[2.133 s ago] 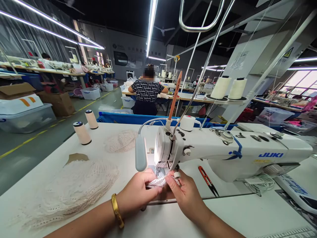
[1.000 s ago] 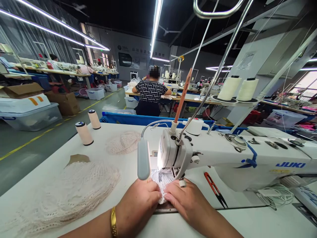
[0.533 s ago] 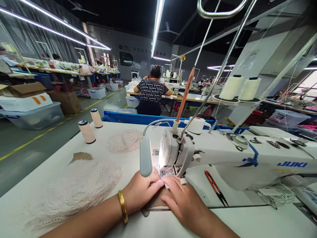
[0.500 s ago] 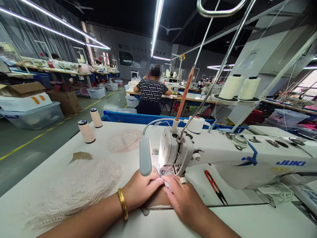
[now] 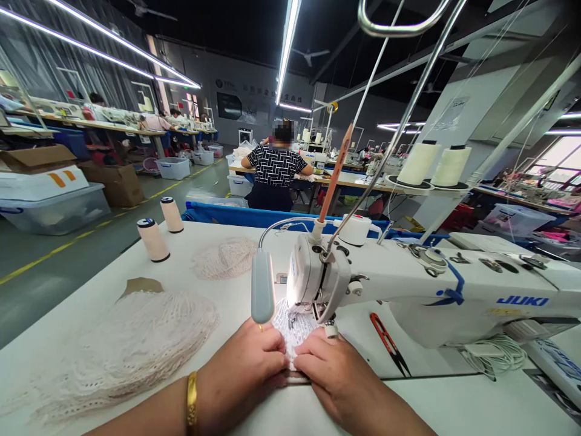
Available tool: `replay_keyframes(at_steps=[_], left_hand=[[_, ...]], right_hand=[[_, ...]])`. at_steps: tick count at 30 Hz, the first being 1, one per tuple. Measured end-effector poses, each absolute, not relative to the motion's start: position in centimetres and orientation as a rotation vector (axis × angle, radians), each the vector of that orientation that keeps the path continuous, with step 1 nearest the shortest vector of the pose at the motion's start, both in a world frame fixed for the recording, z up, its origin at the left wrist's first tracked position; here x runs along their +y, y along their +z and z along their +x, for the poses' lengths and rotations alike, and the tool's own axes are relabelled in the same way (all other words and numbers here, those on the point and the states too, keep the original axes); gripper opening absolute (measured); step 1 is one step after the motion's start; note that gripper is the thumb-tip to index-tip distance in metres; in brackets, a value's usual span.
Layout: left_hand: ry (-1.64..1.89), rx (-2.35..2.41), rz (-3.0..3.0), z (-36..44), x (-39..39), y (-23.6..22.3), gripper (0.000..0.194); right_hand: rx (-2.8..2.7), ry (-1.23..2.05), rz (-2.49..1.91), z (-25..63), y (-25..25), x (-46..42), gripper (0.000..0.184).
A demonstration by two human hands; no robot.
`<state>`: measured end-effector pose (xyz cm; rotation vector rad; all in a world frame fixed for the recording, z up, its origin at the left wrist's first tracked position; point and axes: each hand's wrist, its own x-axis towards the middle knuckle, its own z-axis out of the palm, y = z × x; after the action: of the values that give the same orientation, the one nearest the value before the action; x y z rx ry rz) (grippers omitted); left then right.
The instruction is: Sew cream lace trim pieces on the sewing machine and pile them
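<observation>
White lace fabric (image 5: 295,324) lies on the bed of the sewing machine (image 5: 313,278), lit by the grey lamp (image 5: 263,287), right under the needle area. My left hand (image 5: 254,360), with a gold bangle at the wrist, grips the lace's near left edge, fingers curled. On the other side my right hand (image 5: 329,363) pinches the near right edge between thumb and fingers. Both hands are close together in front of the presser foot. Their fingertips are partly hidden in the cloth.
Red thread snips (image 5: 389,344) lie right of my right hand. To the left rest a stack of lace pieces (image 5: 136,345), another lace piece (image 5: 224,257) and two thread spools (image 5: 153,240). Thread cones (image 5: 417,163) stand behind the machine. A person (image 5: 276,163) sits ahead.
My hands have drawn nearer to me and a little apart. More of the lace now shows flat between them and the needle area. The view has shifted slightly.
</observation>
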<state>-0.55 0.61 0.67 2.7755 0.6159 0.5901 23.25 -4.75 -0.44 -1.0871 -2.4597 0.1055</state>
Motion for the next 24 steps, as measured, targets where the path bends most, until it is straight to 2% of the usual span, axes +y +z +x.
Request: replay_keyframes(at_steps=[11, 16, 24], left_hand=[[0.713, 0.657, 2.842, -0.2, 0.8, 0.9, 0.022], [0.729, 0.713, 2.849, 0.0, 1.5, 0.8, 0.020], [0.756, 0.627, 2.842, 0.1, 1.3, 0.5, 0.025]], right_hand=[[-2.428, 0.107, -1.165, 23.5, -0.9, -4.4, 0.031], [-2.389, 0.041, -1.187, 23.5, -0.9, -4.2, 0.042], [-2.376, 0.059, -1.115, 23.4, -1.2, -4.3, 0.036]])
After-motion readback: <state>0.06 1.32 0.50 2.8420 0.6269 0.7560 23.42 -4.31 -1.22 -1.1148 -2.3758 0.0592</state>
